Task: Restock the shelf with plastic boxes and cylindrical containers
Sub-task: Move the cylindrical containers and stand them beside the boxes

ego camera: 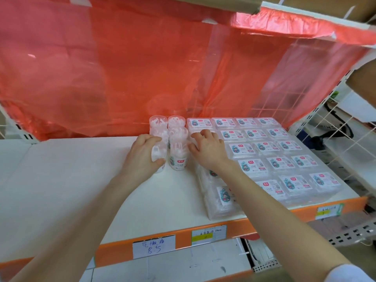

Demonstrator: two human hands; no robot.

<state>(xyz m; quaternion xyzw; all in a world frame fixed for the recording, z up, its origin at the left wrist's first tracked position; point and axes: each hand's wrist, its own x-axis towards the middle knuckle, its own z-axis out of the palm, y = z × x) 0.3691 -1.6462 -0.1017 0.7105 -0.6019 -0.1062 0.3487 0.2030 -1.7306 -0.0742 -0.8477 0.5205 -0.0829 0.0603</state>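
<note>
Head view: our left hand (142,155) grips a cylindrical container (157,158), others standing just right of that grip, our right hand (209,149) resting loose-fingered on the plastic boxes (284,147), largely stocked; more cylinders likely remain.

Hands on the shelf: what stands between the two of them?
In the head view, one upright labelled container stands between the left hand, which grips a second container, and the right hand.

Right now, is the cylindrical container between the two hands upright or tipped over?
Upright: the cylindrical container stands with its base on the white shelf, its label band at the bottom.
</note>
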